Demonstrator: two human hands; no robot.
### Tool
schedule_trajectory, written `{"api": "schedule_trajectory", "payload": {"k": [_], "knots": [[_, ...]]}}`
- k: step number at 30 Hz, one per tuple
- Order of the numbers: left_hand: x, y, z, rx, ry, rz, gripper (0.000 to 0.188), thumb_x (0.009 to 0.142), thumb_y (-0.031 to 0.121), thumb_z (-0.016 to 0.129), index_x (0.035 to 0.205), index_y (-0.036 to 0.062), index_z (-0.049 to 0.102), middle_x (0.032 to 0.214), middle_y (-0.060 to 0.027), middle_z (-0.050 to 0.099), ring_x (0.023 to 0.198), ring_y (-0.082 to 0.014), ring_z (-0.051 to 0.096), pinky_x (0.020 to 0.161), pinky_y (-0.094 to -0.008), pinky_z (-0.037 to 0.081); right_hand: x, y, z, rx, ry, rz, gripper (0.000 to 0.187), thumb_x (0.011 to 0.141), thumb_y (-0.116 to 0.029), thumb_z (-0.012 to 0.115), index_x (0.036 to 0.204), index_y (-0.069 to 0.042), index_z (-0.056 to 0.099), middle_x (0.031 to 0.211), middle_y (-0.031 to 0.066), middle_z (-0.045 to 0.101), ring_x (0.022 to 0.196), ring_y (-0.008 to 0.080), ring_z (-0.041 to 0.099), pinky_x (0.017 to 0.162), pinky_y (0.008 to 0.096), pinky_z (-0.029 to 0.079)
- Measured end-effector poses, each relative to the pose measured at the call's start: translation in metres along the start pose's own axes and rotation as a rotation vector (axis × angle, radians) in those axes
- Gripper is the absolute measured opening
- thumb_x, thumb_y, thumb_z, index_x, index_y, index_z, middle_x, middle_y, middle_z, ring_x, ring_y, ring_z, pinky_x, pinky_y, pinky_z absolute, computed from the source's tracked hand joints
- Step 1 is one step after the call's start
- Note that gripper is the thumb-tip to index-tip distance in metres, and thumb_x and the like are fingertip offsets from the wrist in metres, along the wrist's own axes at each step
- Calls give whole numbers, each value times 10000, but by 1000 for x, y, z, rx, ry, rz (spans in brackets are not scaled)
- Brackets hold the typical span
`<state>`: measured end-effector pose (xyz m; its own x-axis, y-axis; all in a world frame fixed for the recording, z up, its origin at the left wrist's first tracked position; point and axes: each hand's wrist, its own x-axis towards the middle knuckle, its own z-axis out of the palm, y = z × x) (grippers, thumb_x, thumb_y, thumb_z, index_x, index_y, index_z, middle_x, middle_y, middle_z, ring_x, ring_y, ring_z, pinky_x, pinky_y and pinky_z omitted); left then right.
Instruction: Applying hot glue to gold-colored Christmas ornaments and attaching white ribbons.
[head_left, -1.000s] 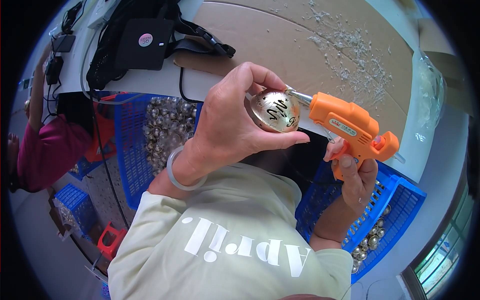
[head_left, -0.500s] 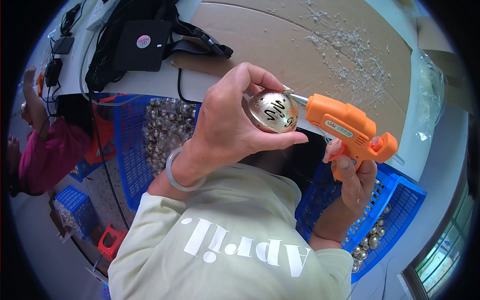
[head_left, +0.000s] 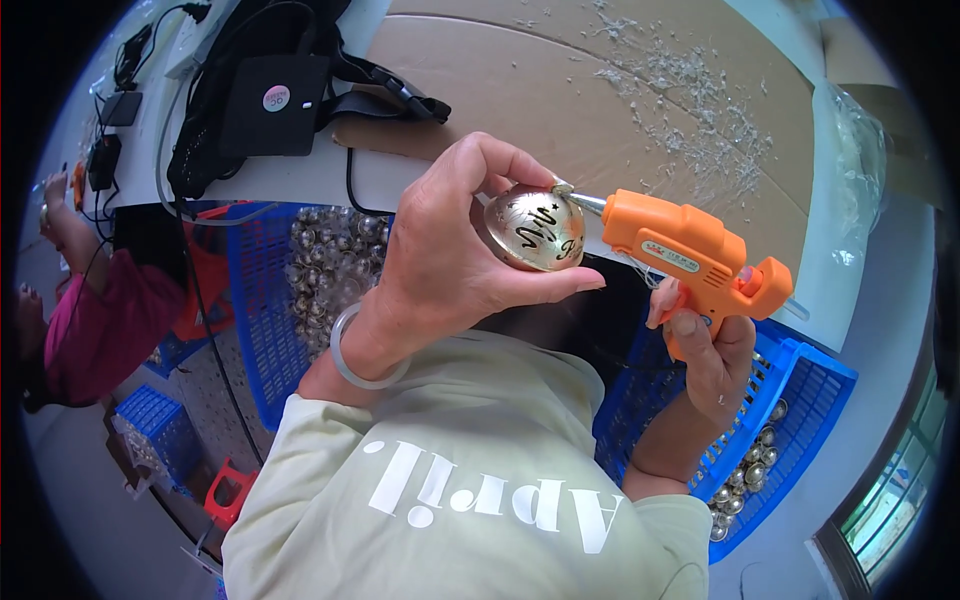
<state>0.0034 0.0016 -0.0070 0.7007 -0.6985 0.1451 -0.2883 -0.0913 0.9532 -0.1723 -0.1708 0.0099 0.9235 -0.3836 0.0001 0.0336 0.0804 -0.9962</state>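
Note:
My left hand (head_left: pixel 440 235) grips a shiny gold ball ornament (head_left: pixel 535 228) with black markings, thumb beneath it and fingers over the top. An orange hot glue gun (head_left: pixel 680 235) is in my right hand (head_left: pixel 715 365), fingers wrapped round its handle and trigger. Its metal nozzle points left and meets, or nearly meets, the small cap at the ornament's upper right. A clear glue stick pokes from the gun's rear end. Below the nozzle hang thin pale strands of glue.
A cardboard sheet (head_left: pixel 500 80) strewn with glue scraps (head_left: pixel 700 120) covers the white table. A black box (head_left: pixel 275 105) and strap lie at left. Blue baskets of ornaments stand left (head_left: pixel 262 330) and right (head_left: pixel 815 375). Another person in a pink sleeve (head_left: pixel 125 310) sits far left.
The ornament and glue gun have shifted slightly left together, the nozzle staying at the cap. The view has moved a little. Both hands keep their grip.

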Motion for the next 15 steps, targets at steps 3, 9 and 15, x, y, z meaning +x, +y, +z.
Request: {"api": "schedule_trajectory", "payload": {"k": [3,9,15], "knots": [[-1,1,0,-24,0,-62,616,554,105,924,1023,31,531,976,-49,615,870,-106,623,780,-227,516,2,-11,-2,-85,54,21,302,901,-52,594,1184,37,539,940,106,615,802,151,567,696,277,470],[6,10,8,-206,24,-66,599,564,40,900,1029,36,522,981,-56,597,889,-125,608,800,-239,508,33,-28,-60,-146,459,204,389,932,-307,585,1134,24,560,872,81,615,612,83,509,516,217,419],[6,12,17,-270,12,-96,601,563,44,901,1024,34,516,973,-65,594,895,-126,606,790,-238,513,88,-11,-134,-274,491,136,432,950,-405,540,1028,15,607,759,52,599,537,111,524,496,250,440]]}}
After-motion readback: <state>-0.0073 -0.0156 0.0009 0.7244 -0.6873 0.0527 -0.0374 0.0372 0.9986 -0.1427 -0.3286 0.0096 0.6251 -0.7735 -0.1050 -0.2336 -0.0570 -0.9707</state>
